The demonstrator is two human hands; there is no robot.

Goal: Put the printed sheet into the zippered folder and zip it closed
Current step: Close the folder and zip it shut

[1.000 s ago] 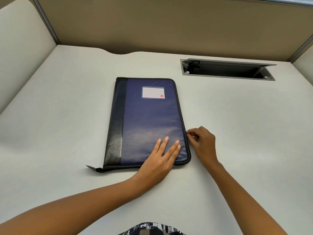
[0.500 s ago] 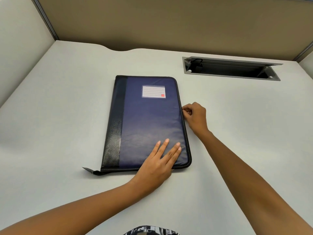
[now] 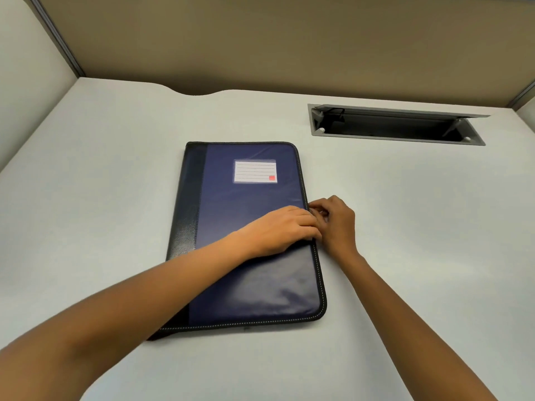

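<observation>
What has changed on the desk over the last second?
The right hand, pinching at the zipper, slid away along the right edge of the folder. The left hand left the near corner and moved up beside it. The folder stayed flat on the desk.

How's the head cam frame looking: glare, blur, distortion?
Head view: even, diffuse light, soft shadows on the desk; mild sheen on the folder at its near end; strong wide-angle stretch in the forearms and bowed desk edges; slight softness where the left hand and right hand meet at the zip edge.
</observation>
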